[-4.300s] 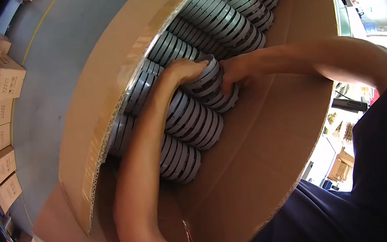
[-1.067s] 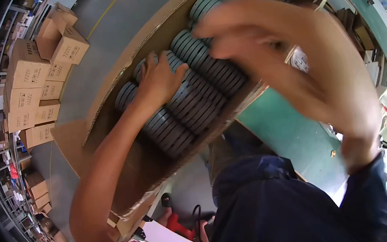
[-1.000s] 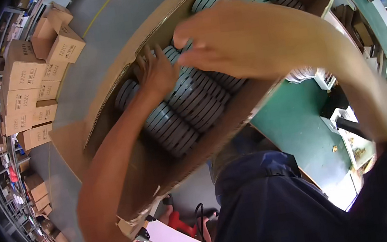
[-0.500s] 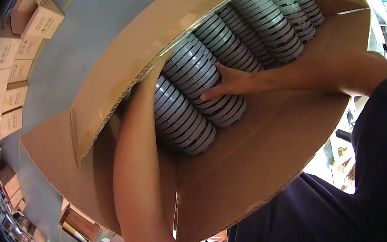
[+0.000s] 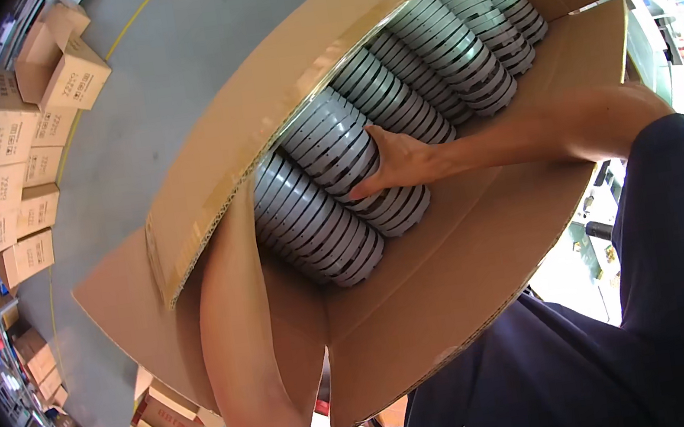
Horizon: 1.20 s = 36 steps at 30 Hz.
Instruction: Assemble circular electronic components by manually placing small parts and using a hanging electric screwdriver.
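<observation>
A large open cardboard box (image 5: 462,258) holds several tilted columns of stacked grey, shiny, round plastic parts with dark gaps between them. My right hand (image 5: 403,159) grips the second column from the left, the stack of grey round parts (image 5: 325,142), thumb on its near face and fingers at its far side. My left forearm (image 5: 237,324) reaches in at the box's left end, beside the leftmost column (image 5: 308,218). The hand at its end is hidden behind the upper flap (image 5: 255,94) and the stacks, so its fingers do not show.
Closed and open cartons (image 5: 4,139) are piled along the left, beyond a yellow floor line. A smaller open carton (image 5: 168,421) stands at the lower left. The box's left flap (image 5: 121,292) sticks out over the grey floor. Bright equipment shows at the right.
In the picture the box's right end has shifted left and its left end slightly right and down. My right hand stays on the same stack; my left arm remains inside the box.
</observation>
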Tool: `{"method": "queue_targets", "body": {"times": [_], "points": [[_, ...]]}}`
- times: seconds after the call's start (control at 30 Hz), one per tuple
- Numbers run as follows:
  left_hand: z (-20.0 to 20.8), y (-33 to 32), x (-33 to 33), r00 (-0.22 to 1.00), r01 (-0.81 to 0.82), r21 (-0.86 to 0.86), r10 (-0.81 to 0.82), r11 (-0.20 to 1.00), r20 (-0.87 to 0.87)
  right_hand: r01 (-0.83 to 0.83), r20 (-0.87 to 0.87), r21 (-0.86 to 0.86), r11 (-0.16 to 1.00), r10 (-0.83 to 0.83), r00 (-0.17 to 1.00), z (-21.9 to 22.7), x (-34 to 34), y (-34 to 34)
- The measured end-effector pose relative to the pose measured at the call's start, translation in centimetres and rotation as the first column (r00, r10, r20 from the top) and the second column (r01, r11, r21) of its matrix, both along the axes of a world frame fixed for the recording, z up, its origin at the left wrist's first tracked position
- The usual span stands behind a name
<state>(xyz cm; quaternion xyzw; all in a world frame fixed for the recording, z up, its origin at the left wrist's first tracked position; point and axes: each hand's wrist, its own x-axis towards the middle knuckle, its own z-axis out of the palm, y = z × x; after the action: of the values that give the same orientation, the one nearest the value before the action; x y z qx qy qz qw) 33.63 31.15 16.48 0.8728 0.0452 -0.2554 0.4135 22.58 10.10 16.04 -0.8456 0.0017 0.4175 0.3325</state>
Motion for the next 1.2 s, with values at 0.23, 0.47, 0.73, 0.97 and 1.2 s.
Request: {"method": "queue_targets", "body": {"times": [0.23, 0.47, 0.73, 0.97, 1.2], "points": [[2.4, -0.5, -1.0, 0.949, -0.257, 0.004, 0.253, 0.966, -0.190, -0.029, -0.007, -0.006, 1.000, 0.029, 1.000, 4.9, 1.3, -1.9], [0.2, -1.3, -1.5, 0.970, -0.238, -0.375, 0.201, 0.896, -0.136, 0.256, -0.196, 0.162, 0.953, -0.223, 0.955, 8.3, 1.8, -2.6], [-1.0, -3.7, -2.7, 0.876, -0.463, -0.548, 0.265, 0.697, -0.403, 0.293, -0.124, 0.066, 0.954, -0.283, 0.951, 11.6, 2.6, -4.1], [-4.5, -6.2, -3.2, 0.742, -0.669, -0.536, 0.431, 0.514, -0.513, 0.055, 0.257, -0.339, 0.939, 0.036, 0.966, 12.5, 3.9, -2.7], [3.1, -6.1, -4.6, 0.800, -0.593, -0.764, 0.300, 0.255, -0.520, 0.106, 0.933, -0.097, 0.990, 0.054, 0.355, 18.2, -1.5, -2.9]]}}
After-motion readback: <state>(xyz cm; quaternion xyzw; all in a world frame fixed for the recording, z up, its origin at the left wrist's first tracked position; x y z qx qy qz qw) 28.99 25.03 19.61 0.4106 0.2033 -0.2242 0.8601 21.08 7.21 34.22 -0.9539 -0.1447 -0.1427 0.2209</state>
